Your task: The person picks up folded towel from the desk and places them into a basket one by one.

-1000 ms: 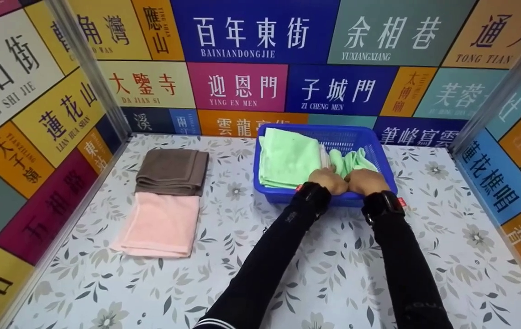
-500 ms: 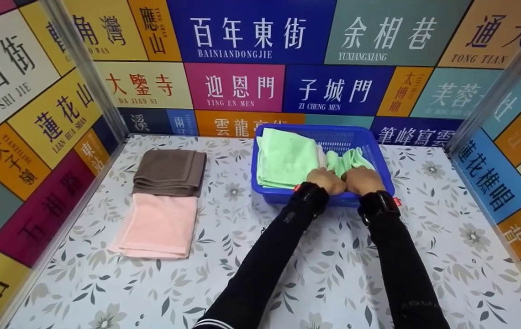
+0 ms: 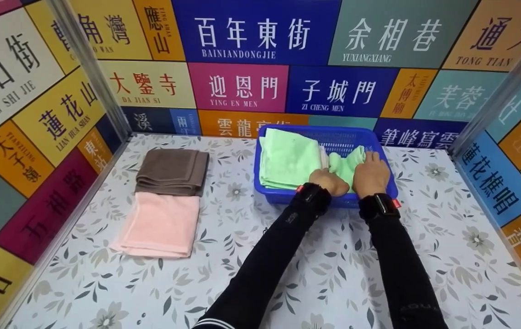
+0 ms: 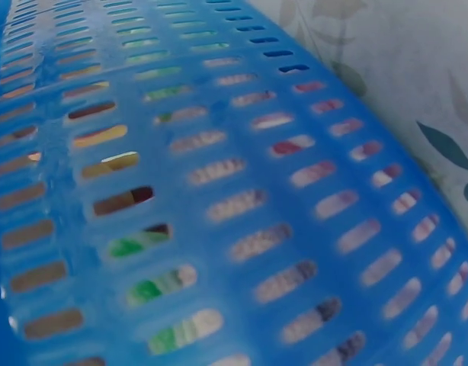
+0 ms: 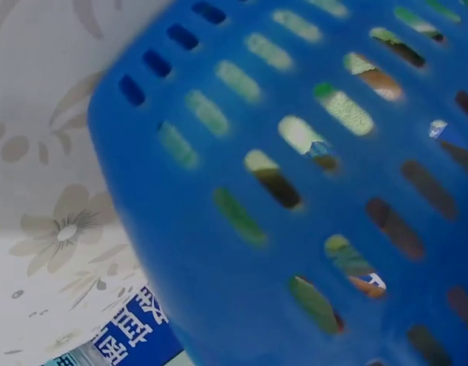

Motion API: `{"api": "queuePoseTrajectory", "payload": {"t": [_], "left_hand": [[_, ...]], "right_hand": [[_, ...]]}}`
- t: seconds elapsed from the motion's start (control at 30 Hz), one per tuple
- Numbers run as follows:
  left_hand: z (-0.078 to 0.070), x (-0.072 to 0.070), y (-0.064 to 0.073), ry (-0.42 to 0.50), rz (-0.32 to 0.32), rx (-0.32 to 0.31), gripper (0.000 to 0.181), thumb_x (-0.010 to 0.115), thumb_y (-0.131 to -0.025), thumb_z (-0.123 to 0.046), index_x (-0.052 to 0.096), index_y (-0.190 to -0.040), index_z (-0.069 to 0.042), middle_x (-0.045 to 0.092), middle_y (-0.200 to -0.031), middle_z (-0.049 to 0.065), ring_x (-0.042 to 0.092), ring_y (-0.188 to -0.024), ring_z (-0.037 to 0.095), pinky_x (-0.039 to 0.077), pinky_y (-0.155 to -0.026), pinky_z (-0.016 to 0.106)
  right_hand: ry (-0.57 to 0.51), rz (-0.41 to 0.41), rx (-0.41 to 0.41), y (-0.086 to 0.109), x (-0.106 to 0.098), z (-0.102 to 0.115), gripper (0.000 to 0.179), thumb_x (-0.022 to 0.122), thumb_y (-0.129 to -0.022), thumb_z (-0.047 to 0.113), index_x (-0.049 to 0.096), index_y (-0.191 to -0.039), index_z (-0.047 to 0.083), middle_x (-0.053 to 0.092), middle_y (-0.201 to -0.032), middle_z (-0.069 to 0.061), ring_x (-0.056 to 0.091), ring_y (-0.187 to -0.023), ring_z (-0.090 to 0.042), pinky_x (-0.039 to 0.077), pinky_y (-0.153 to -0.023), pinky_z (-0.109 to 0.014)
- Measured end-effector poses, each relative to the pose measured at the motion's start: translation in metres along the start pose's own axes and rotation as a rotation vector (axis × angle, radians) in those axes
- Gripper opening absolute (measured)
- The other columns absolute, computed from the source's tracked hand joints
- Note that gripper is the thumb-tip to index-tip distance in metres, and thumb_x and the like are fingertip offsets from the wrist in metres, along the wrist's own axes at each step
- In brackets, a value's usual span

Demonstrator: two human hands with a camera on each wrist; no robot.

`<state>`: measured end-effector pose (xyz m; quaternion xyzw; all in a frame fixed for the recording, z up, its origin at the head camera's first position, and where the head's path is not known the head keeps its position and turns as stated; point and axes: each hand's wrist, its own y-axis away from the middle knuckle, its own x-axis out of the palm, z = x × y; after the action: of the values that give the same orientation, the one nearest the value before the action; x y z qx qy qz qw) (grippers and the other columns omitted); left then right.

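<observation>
Inside the blue plastic basket (image 3: 278, 197), a rumpled light green towel (image 3: 344, 168) lies on the right side. My left hand (image 3: 328, 182) reaches over the front rim and holds the towel's left part; its fingertips are mostly hidden. With curled fingers, my right hand (image 3: 371, 177) grips the towel's right edge, by the basket's right wall. A folded light green towel (image 3: 290, 157) fills the basket's left side. Both wrist views show mainly the slotted basket wall (image 4: 242, 183), with green cloth (image 5: 238, 80) visible through the slots in the right wrist view.
On the left of the table (image 3: 237, 274), a folded brown towel (image 3: 171, 169) lies behind a folded pink towel (image 3: 162, 224). Sign-printed walls (image 3: 237, 87) enclose the table at the back and both sides, with the basket close to the back wall.
My right hand has turned and shifted slightly back and right along the green towel, whose right part is bunched differently. My left hand stays nearly in place.
</observation>
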<state>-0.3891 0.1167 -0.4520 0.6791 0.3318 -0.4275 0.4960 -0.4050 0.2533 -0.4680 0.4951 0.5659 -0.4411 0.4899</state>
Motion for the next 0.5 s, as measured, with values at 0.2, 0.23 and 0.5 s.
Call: {"api": "queuePoseTrajectory", "payload": {"t": [0.2, 0.23, 0.5], "left_hand": [[0.001, 0.007, -0.004, -0.016, -0.108, 0.069, 0.045, 0.037, -0.106, -0.043, 0.075, -0.096, -0.02, 0.07, -0.131, -0.005, 0.057, -0.134, 0.013, 0.049, -0.105, 0.027], [0.001, 0.007, -0.005, -0.018, -0.131, 0.09, 0.046, 0.037, -0.107, -0.043, 0.076, -0.107, -0.021, 0.068, -0.135, -0.006, 0.058, -0.131, 0.013, 0.05, -0.104, 0.029], [0.016, 0.012, 0.019, -0.097, -0.589, 0.385, 0.036, 0.045, -0.111, -0.038, 0.064, -0.139, -0.026, 0.064, -0.138, -0.006, 0.061, -0.123, 0.016, 0.052, -0.103, 0.033]], "right_hand": [[-0.112, -0.169, -0.01, 0.009, 0.001, -0.016, 0.034, 0.061, -0.084, 0.01, 0.074, -0.114, -0.003, 0.053, -0.128, -0.033, 0.044, -0.123, -0.051, 0.04, -0.105, -0.063], [-0.167, -0.212, 0.003, 0.012, 0.002, -0.022, 0.036, 0.06, -0.084, 0.009, 0.074, -0.116, -0.001, 0.055, -0.127, -0.032, 0.046, -0.122, -0.051, 0.041, -0.103, -0.065], [-0.789, -0.194, 0.058, 0.04, 0.012, -0.064, 0.067, 0.055, -0.099, 0.011, 0.031, -0.16, -0.002, 0.037, -0.155, -0.037, 0.04, -0.14, -0.056, 0.032, -0.117, -0.066]]}}
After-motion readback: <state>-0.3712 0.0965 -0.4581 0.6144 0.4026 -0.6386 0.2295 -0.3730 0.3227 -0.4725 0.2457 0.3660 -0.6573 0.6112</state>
